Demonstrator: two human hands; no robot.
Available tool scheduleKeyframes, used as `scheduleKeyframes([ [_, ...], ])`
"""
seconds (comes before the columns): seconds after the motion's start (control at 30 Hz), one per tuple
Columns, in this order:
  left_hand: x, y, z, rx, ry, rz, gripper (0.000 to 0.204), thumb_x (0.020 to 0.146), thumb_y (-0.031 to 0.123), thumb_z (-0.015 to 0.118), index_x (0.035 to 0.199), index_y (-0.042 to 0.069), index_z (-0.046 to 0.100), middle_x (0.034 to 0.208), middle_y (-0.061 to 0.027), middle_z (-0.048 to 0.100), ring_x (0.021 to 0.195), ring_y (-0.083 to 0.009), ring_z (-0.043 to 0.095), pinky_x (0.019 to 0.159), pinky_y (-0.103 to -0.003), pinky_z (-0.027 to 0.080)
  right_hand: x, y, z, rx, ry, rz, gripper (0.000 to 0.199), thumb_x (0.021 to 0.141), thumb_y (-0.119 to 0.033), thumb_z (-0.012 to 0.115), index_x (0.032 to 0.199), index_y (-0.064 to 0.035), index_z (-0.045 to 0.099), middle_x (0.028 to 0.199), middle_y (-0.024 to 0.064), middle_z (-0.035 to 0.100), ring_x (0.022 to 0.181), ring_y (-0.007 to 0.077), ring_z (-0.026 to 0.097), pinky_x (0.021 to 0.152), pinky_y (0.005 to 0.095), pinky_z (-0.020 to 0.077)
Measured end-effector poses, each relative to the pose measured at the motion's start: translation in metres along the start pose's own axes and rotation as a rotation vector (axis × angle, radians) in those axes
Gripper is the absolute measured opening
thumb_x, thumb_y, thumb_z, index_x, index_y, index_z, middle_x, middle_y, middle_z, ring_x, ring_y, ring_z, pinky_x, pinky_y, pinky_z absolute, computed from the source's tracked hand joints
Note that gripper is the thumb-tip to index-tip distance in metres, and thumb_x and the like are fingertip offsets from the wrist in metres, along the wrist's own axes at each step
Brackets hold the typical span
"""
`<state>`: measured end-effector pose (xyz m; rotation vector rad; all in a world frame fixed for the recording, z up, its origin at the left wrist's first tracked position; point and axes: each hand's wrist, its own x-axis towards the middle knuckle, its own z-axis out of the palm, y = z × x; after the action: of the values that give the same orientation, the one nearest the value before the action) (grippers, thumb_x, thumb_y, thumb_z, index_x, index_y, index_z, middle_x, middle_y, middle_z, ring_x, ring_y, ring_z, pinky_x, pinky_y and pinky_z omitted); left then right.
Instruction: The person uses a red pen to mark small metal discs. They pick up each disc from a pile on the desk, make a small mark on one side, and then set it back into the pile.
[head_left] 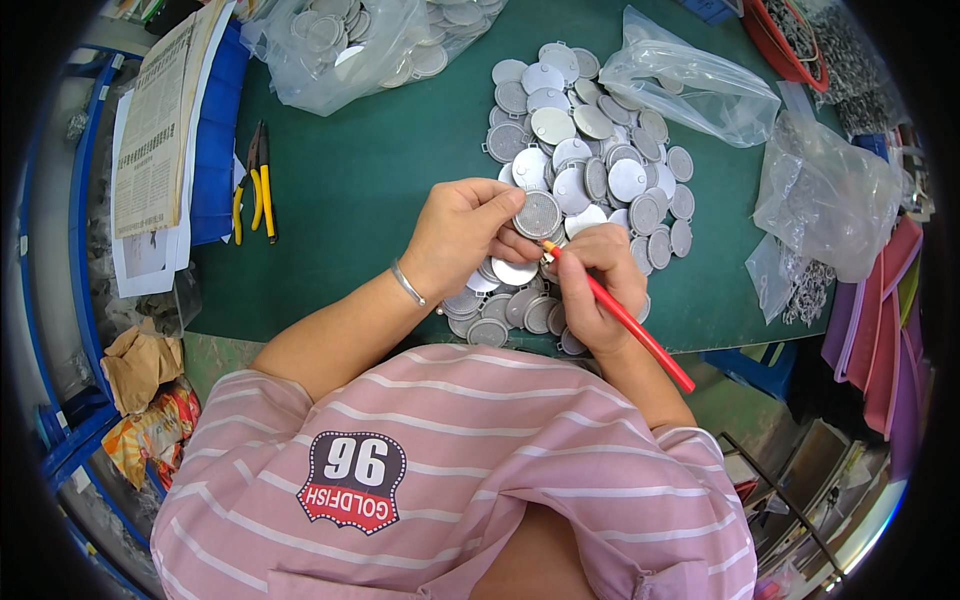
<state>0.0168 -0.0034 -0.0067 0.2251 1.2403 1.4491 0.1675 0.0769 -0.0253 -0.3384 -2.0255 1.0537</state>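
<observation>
Round silver mesh disc (537, 214) pinched in left hand (462, 235) fingertips above green table (360, 180), right hand (598, 285) closed around red-handled tool (625, 318) with its tip at disc's lower edge, heap of silver discs (590, 150) just behind, clear bags (690, 85), yellow-handled pliers (258, 185) well left.

One head-worn fisheye looks steeply down, close over the green table (350, 190); table runs toward twelve o'clock.

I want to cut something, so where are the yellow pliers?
In the head view the yellow-handled pliers lie on the green table, on the person's left, between the blue folder and the left hand.
</observation>
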Motion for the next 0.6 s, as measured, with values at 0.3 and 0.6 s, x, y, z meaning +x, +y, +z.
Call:
scheduleKeyframes([
  [0.3,-0.003,0.005,-0.006,-0.032,-0.136,-0.037,0.023,0.087,0.015,0.051,0.094,-0.005,0.06,0.081,-0.0114,0.064,0.071,-0.0151,0.063,0.061,-0.023,0.052,0.011,-0.004,0.005,-0.043,0.017,0.077,0.027,0.067,0.007,0.066,0.09,-0.0025,0.055,0.092,0.0117,0.062,0.084,0.0245,0.059,0.072,0.0324,0.0458],
  [0.6,-0.009,0.019,0.0,0.205,-0.131,0.138,0.021,0.081,0.007,0.059,0.098,-0.003,0.054,0.083,-0.009,0.061,0.069,-0.0135,0.061,0.054,-0.021,0.048,0.022,-0.013,-0.009,0.681,0.275,0.731,0.013,0.083,-0.002,0.055,0.09,-0.0029,0.044,0.084,0.0122,0.06,0.07,0.0162,0.061,0.06,0.0278,0.0533],
])
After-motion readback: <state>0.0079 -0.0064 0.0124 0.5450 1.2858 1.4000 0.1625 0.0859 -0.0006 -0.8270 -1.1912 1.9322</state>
